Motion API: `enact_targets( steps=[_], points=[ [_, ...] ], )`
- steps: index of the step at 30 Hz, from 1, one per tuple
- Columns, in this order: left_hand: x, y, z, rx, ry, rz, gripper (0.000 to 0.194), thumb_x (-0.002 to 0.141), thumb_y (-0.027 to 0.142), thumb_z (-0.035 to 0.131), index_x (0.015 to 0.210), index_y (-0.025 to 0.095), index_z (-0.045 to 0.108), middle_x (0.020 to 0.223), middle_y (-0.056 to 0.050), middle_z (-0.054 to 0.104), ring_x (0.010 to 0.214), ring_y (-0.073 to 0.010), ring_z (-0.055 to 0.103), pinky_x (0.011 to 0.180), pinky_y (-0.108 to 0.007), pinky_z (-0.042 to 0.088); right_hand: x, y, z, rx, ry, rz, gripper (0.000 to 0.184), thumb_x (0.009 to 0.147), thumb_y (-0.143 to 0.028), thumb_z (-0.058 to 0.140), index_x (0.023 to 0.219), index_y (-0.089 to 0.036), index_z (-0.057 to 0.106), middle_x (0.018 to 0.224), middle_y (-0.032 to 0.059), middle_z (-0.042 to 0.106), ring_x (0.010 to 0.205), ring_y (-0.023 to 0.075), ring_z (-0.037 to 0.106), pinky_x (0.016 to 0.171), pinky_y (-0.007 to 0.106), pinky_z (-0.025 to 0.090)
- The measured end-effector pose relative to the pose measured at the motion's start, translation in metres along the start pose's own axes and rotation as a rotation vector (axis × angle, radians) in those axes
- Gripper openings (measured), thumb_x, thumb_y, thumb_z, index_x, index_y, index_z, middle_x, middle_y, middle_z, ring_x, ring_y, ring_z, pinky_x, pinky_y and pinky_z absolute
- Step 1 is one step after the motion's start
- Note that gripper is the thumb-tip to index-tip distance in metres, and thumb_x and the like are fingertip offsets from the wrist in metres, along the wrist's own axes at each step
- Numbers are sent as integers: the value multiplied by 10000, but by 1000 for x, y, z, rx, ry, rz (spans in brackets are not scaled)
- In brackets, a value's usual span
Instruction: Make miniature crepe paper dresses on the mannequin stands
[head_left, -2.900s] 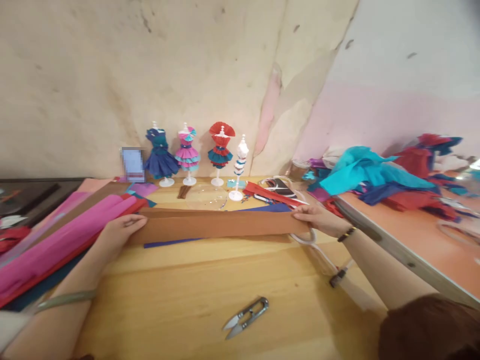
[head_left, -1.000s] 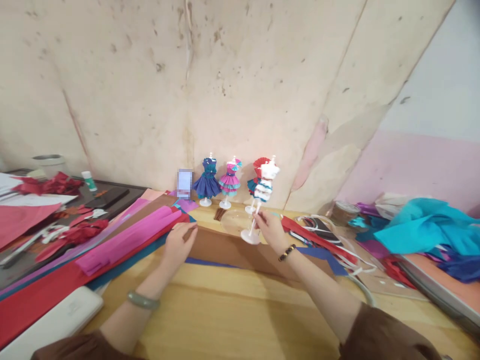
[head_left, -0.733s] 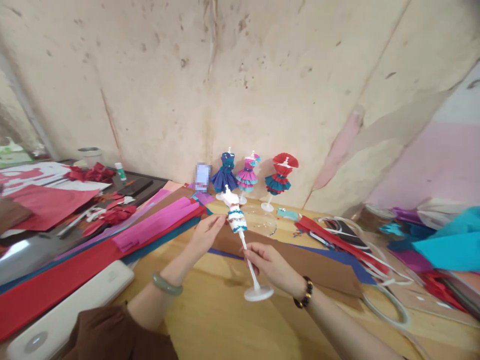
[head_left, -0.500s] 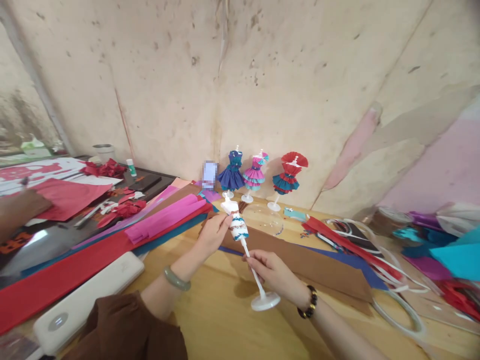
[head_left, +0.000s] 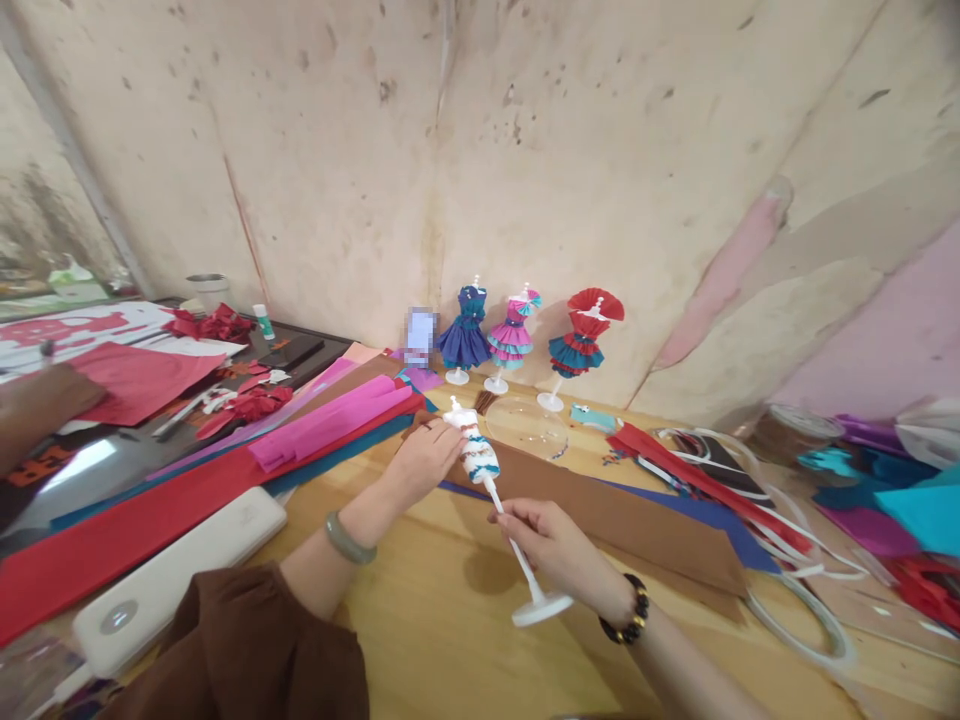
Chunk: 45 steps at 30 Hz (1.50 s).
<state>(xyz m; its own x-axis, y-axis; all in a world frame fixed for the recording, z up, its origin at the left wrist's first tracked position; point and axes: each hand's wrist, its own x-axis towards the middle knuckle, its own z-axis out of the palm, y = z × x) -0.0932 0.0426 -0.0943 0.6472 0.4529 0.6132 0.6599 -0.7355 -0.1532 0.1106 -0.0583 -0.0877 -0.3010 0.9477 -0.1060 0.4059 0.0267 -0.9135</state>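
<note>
A small white dress-form mannequin (head_left: 480,462) leans to the left above the table, its torso wrapped with bands of blue and brown. My right hand (head_left: 541,535) pinches the thin white stem below the torso, and the round base tilts free underneath. Against the side of the torso, near the chest, the fingers of my left hand (head_left: 427,455) are closed; the thumb is hidden. Beneath both hands lies a long brown crepe paper strip (head_left: 637,515), with a blue sheet (head_left: 690,525) partly under it.
By the wall stand three dressed mannequins: blue (head_left: 465,335), pink (head_left: 511,335) and red-and-teal (head_left: 577,345). Red paper (head_left: 150,540) and a white power bank (head_left: 184,575) lie left. Tape rolls (head_left: 806,620) and scraps are right. Another person's hand (head_left: 52,400) works far left.
The mannequin's base has swung slightly right, tilting it more. My left fingers have shifted higher and flatter over the torso. The right hand keeps its hold on the stem.
</note>
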Motion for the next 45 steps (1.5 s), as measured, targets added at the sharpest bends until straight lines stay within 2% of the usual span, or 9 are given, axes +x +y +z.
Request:
enact_targets(
  steps=[5, 8, 11, 15, 18, 29, 35, 41, 45],
  points=[
    [-5, -8, 7, 35, 4, -2, 338, 986, 180, 256, 953, 130, 588, 833, -105, 614, 849, -216, 581, 717, -339, 441, 2, 3, -3, 142, -34, 58, 384, 773, -566, 581, 792, -184, 621, 549, -50, 438, 459, 81, 320, 447, 226, 253],
    [-5, -18, 9, -21, 95, -180, 352, 987, 217, 259, 898, 133, 589, 796, -97, 614, 786, -203, 580, 701, -325, 434, 2, 3, -6, 237, -46, 95, 434, 732, -601, 612, 805, -174, 627, 554, -54, 449, 446, 66, 304, 443, 220, 232],
    [-2, -18, 7, -293, 155, -407, 332, 978, 290, 315, 868, 145, 593, 788, -73, 626, 755, -181, 577, 720, -302, 432, 2, -1, -9, 287, -32, 97, 475, 694, -625, 634, 804, -163, 628, 553, -59, 444, 451, 60, 299, 444, 216, 225],
    [6, 2, 2, -779, -3, -526, 367, 957, 383, 352, 794, 161, 594, 733, -13, 619, 686, -140, 545, 644, -244, 412, 3, -2, -9, 309, -29, 95, 503, 677, -636, 649, 814, -152, 630, 546, -61, 445, 456, 58, 305, 450, 218, 221],
    [9, 14, 0, -927, -16, -585, 379, 938, 417, 378, 737, 155, 566, 710, 0, 605, 671, -132, 527, 631, -233, 406, 3, 1, -5, 303, -33, 81, 495, 699, -631, 636, 810, -148, 630, 545, -59, 449, 455, 56, 305, 451, 221, 214],
    [4, 8, 3, -506, 11, -392, 290, 936, 286, 369, 745, 198, 569, 728, -50, 621, 743, -187, 581, 742, -302, 420, 1, 0, 2, 308, -21, 135, 509, 658, -640, 659, 779, -146, 634, 494, -71, 436, 421, 50, 296, 431, 225, 196],
    [5, 13, 2, -662, 74, -447, 275, 953, 264, 366, 822, 171, 589, 784, -51, 648, 728, -161, 583, 716, -263, 423, 0, -1, 0, 617, -60, 169, 444, 635, -543, 759, 801, -147, 648, 516, -81, 449, 397, 12, 210, 411, 202, 151],
    [2, -3, 1, -680, 222, -692, 327, 933, 329, 381, 666, 186, 503, 601, 10, 524, 592, -133, 487, 616, -251, 372, -5, -6, -4, 889, -113, 168, 338, 686, -418, 779, 835, -137, 665, 508, -96, 393, 394, -1, 155, 382, 170, 162],
    [6, -2, -1, -880, 225, -714, 288, 883, 351, 455, 659, 185, 528, 615, 13, 560, 615, -132, 534, 639, -245, 405, -4, -5, -8, 955, -107, 153, 306, 701, -380, 770, 854, -138, 663, 514, -98, 354, 398, 7, 172, 369, 161, 175]
  ],
)
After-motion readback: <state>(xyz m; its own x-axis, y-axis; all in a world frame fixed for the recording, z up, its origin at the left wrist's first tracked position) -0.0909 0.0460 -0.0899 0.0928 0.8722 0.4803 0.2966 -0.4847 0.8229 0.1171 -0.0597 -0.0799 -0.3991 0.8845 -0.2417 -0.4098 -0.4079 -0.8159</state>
